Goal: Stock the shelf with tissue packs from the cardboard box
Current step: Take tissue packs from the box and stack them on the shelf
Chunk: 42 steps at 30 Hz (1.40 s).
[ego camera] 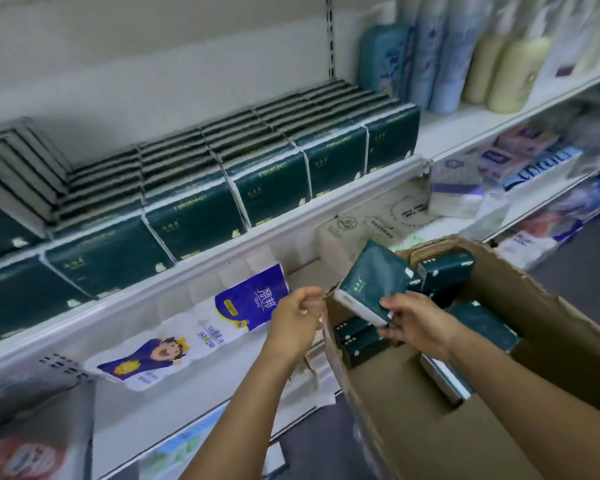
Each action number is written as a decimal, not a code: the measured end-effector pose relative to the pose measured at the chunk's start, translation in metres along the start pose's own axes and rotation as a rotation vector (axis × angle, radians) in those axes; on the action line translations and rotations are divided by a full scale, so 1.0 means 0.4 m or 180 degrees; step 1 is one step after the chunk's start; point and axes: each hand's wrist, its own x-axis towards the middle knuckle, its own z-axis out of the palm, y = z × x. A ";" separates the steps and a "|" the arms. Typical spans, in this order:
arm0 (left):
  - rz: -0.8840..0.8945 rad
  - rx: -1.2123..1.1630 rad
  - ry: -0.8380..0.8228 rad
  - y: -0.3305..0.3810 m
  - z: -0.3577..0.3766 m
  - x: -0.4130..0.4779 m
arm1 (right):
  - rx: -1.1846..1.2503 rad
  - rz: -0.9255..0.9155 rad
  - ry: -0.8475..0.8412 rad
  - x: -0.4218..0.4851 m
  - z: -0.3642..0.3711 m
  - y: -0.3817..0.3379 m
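Observation:
My right hand grips a dark green tissue pack by its lower corner, lifted just above the open cardboard box at the lower right. Several more green packs lie inside the box. My left hand pinches the box's torn left rim. The white shelf above and to the left holds rows of the same green packs standing on edge, several deep. At the far left the rows are stacked two high.
Bottles stand on the same shelf to the right of the packs. The shelf below carries a blue and white toilet roll pack and beige tissue bundles. More packaged goods fill the lower right shelves. Dark floor shows beneath the box.

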 end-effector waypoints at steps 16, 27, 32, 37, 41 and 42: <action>0.0941 -0.0907 0.0594 0.204 -0.324 -0.101 | -0.0401 -0.0951 -0.0844 -0.055 0.334 -0.214; 0.1544 0.0047 0.1109 0.321 -0.674 -0.143 | -0.2083 -0.1835 -0.0984 -0.007 0.622 -0.403; 0.1601 0.0585 0.1397 0.340 -0.859 -0.110 | -0.2229 -0.2024 -0.0662 0.103 0.756 -0.440; 0.1253 0.0997 0.1533 0.329 -1.030 -0.026 | -0.2381 -0.2122 -0.0040 0.259 0.855 -0.462; 0.0926 0.1740 0.1098 0.315 -1.091 0.037 | -0.2373 -0.2196 -0.0109 0.365 0.921 -0.487; 0.0880 0.1857 0.0999 0.312 -1.099 0.054 | -0.2423 -0.2245 -0.0155 0.390 0.935 -0.493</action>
